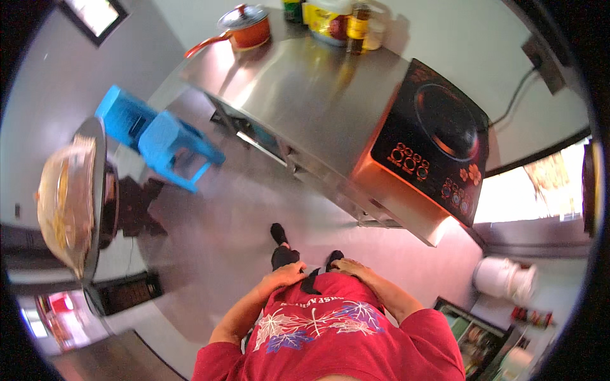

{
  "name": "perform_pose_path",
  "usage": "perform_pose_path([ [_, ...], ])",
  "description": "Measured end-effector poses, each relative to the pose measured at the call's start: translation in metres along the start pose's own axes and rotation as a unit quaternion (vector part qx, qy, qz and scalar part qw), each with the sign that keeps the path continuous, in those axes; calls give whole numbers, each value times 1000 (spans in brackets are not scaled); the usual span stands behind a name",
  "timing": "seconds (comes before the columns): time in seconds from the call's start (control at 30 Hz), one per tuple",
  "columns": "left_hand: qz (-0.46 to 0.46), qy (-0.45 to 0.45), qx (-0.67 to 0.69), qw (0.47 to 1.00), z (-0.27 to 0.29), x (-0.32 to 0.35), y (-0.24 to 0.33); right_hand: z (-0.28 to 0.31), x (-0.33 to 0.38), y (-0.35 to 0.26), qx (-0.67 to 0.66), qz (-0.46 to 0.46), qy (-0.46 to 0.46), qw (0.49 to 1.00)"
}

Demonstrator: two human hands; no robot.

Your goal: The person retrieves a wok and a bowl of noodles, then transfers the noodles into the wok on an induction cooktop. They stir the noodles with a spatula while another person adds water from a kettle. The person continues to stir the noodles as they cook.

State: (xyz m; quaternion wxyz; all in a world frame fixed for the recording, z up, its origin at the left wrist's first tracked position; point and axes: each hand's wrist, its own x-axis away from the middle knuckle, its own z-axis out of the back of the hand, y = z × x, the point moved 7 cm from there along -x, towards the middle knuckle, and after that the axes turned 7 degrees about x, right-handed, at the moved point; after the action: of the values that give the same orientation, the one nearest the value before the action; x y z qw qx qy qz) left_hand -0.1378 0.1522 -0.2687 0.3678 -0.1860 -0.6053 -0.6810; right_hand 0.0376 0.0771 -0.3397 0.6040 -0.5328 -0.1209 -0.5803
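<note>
Hands rest at my red shirt (318, 324) hem: I keep left hand (284, 274) and right hand (351, 268) loosely curled, gripping nothing, below the steel counter (305, 95).

Far end of the steel counter — a big yellow jug (328, 19) with a red-and-yellow label sits against the wall. Just right of it a slim brown bottle (358, 25) carries a yellow label; left of the jug, a dark green container (292, 9), cut off by the rim. Near right, down by the floor, small red-labelled bottles (532, 315) lie beside a white bucket (502, 278) — too blurred to tell more.
</note>
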Motion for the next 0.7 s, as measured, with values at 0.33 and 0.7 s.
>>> perform_pose_path([
  [0.33,32,185,266,946,-187,26,-76,11,-33,45,-30,-106,145,983],
  [0.7,33,356,32,934,-208,-30,-118,33,-131,204,-30,-234,414,879],
])
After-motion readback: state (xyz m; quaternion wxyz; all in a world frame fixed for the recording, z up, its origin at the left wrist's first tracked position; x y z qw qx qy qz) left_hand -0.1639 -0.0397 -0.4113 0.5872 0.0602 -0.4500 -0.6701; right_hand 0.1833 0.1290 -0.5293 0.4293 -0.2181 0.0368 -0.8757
